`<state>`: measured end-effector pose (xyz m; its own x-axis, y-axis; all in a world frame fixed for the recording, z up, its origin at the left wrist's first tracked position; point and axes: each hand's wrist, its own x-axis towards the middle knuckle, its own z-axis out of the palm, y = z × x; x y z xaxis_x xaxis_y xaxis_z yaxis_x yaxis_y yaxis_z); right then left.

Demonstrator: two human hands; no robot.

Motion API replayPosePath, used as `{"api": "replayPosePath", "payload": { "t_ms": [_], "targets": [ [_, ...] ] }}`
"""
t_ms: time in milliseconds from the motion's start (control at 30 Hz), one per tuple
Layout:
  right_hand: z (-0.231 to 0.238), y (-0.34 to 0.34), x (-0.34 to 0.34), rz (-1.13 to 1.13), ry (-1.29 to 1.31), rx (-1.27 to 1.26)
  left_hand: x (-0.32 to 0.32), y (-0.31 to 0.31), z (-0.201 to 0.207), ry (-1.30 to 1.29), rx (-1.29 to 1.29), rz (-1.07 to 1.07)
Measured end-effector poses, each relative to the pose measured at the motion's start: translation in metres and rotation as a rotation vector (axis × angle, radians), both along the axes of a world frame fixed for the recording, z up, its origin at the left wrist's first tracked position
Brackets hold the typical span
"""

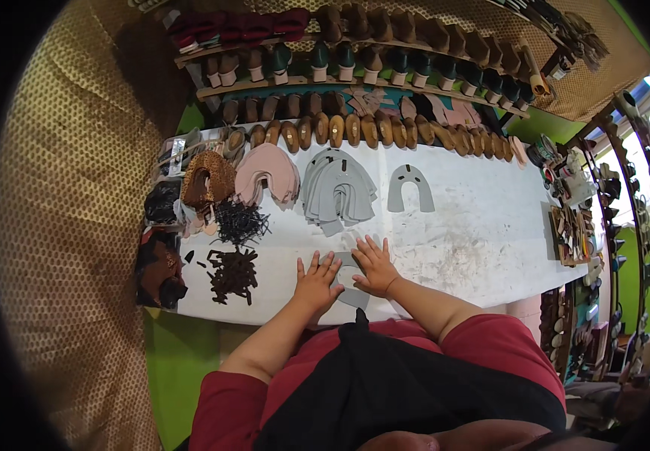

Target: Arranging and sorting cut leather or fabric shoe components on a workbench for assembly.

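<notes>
a white table (475, 259) is carrying a stack of grey arched pieces (317, 188) toward its far edge; near its near edge, the left hand (317, 284) and right hand (374, 270) are resting palm-down, spread, grasping nothing, apparently flattening a single grey piece (353, 298); no writing is showing legibly on it.

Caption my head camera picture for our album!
Left hand and right hand touch a grey piece on a white table.
</notes>
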<state>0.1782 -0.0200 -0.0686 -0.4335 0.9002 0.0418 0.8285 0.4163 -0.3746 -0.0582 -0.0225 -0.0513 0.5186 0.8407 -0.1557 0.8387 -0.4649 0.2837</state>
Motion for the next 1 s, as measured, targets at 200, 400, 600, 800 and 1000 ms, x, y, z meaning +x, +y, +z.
{"api": "replayPosePath", "payload": {
  "t_ms": [200, 400, 600, 800, 1000],
  "targets": [
    [0.003, -0.002, -0.006, -0.029, -0.056, 0.001, -0.042, 0.000, -0.001, -0.029, -0.058, 0.003],
    [0.007, -0.004, -0.017, -0.079, -0.064, -0.011, -0.167, -0.015, -0.020, 0.063, 0.301, 0.345],
    [-0.014, 0.000, -0.084, -0.200, -0.040, 0.121, -0.265, -0.032, -0.003, 0.125, 0.103, 0.787],
    [-0.008, -0.007, -0.215, 0.144, 0.108, 0.202, -0.298, -0.040, -0.008, 0.170, -0.140, 0.693],
    [0.005, -0.004, -0.290, 0.378, 0.075, 0.274, -0.300, -0.035, 0.004, 0.178, -0.219, 0.630]
  ]
}}
